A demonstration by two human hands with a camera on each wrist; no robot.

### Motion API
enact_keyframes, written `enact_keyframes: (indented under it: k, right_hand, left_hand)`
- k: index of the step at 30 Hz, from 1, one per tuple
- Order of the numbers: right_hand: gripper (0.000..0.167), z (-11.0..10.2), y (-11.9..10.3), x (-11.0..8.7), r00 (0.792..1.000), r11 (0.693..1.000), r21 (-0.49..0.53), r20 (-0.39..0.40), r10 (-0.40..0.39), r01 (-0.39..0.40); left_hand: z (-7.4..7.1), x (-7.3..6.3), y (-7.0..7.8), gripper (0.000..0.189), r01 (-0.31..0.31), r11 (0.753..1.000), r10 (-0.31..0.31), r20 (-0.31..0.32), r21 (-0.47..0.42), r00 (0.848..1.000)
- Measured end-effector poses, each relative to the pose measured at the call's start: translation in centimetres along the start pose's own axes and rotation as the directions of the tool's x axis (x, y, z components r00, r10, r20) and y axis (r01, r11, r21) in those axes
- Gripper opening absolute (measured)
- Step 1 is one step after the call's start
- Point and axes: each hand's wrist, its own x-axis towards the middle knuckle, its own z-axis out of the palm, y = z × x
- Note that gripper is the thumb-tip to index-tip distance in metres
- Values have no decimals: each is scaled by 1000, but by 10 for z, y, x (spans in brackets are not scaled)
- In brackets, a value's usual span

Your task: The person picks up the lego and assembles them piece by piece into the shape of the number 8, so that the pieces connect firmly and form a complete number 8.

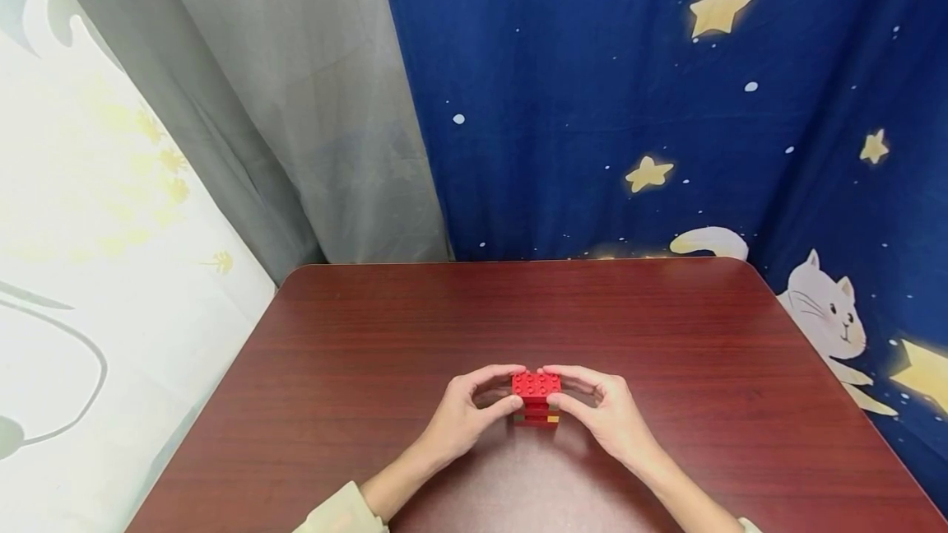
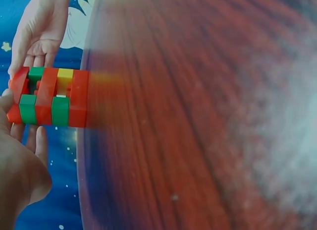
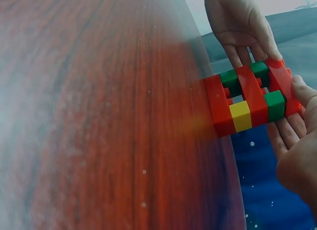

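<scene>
A small tower of toy building bricks (image 1: pixel 536 421) stands upright on the table. Its top layer is a red studded brick (image 1: pixel 536 386); the left wrist view shows a middle red brick (image 2: pixel 46 93) and a bottom red brick (image 2: pixel 79 98) below. Small green bricks (image 2: pixel 60 111) and one yellow brick (image 3: pixel 240 116) fill the ends between the red layers, leaving gaps in the middle. My left hand (image 1: pixel 461 416) pinches the top red brick's left end, thumb at the front and fingers behind. At the right end, my right hand (image 1: pixel 613 416) pinches that same brick likewise.
The dark reddish wooden table (image 1: pixel 355 352) has rounded far corners. Behind it hang a grey curtain (image 1: pixel 318 105) and a blue curtain (image 1: pixel 563 105) with stars and a cat. A pale patterned cloth (image 1: pixel 96 229) borders the left side.
</scene>
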Motion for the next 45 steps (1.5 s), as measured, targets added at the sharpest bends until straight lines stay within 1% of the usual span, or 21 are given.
enact_keyframes:
  k: [4,10,18,20,25,31,39,45]
  right_hand:
    - [34,0,-1,0,1000,1000,-4,0,-6,6]
    - [34,-2,1,0,999,999,-19,8,-38,39]
    - [33,-2,0,1,999,999,-12,15,-32,32]
    - [33,-2,0,2,999,999,-10,17,-30,30]
    - [32,-3,-1,2,999,1000,8,28,-18,17]
    - [32,-2,0,2,999,1000,23,31,-14,14]
    - [32,-2,1,2,999,999,34,34,-9,8]
    - [32,-1,-1,2,999,999,39,35,11,-12]
  left_hand:
    - [0,0,1,41,-6,999,6,-7,35,1000]
    - [3,3,4,37,4,999,-3,-31,37,1000]
    - [6,5,5,35,13,999,-11,-46,50,999]
    - [6,5,4,34,-1,998,4,-47,56,999]
    - [6,5,3,32,-14,998,17,-44,59,999]
    - [7,5,3,32,-11,998,14,-45,61,999]
    - [8,5,3,32,-9,999,11,-54,51,998]
    - [9,4,3,32,-11,999,13,-56,42,998]
